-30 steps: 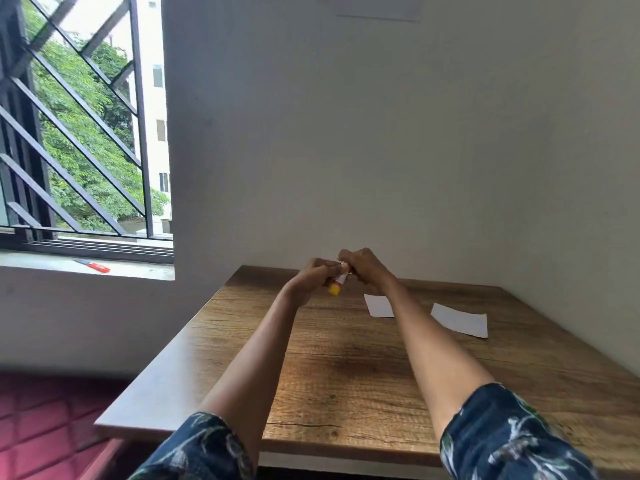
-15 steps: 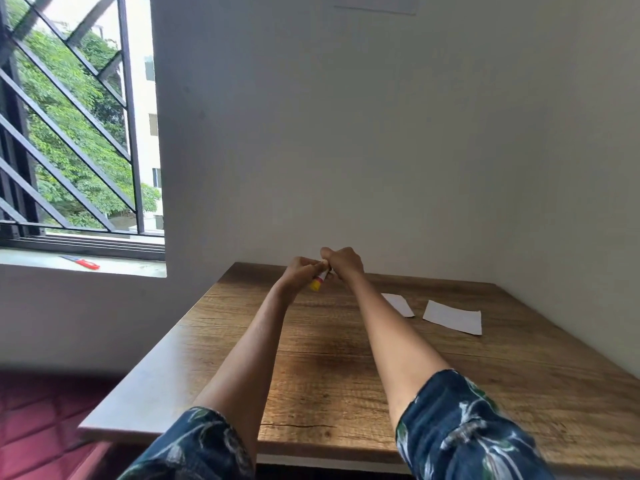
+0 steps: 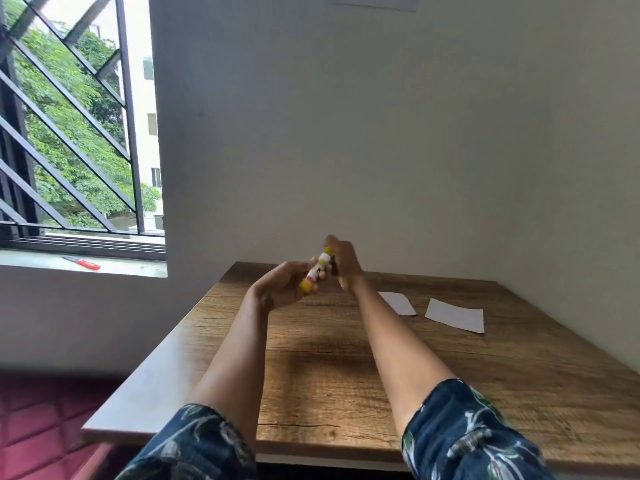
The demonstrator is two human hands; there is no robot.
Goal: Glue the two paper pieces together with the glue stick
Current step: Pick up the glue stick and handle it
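Above the far part of the wooden table [image 3: 346, 375] I hold a yellow and white glue stick [image 3: 316, 273], tilted with its lower end toward me. My left hand [image 3: 285, 285] grips its lower part, palm turned up. My right hand [image 3: 341, 263] is closed around its upper end, hiding the cap. Two white paper pieces lie flat on the table to the right of my hands: a smaller one [image 3: 398, 303], partly behind my right forearm, and a larger one [image 3: 455, 314] beside it. They lie apart.
The table stands in a corner, with grey walls behind it and to the right. A barred window is at the left, with a red and blue tool [image 3: 83, 263] on its sill. Red floor tiles [image 3: 41, 427] lie left of the table.
Both hands have lifted slightly with the glue stick, which now shows more of its length. The left palm has turned upward. The camera view has shifted a little.
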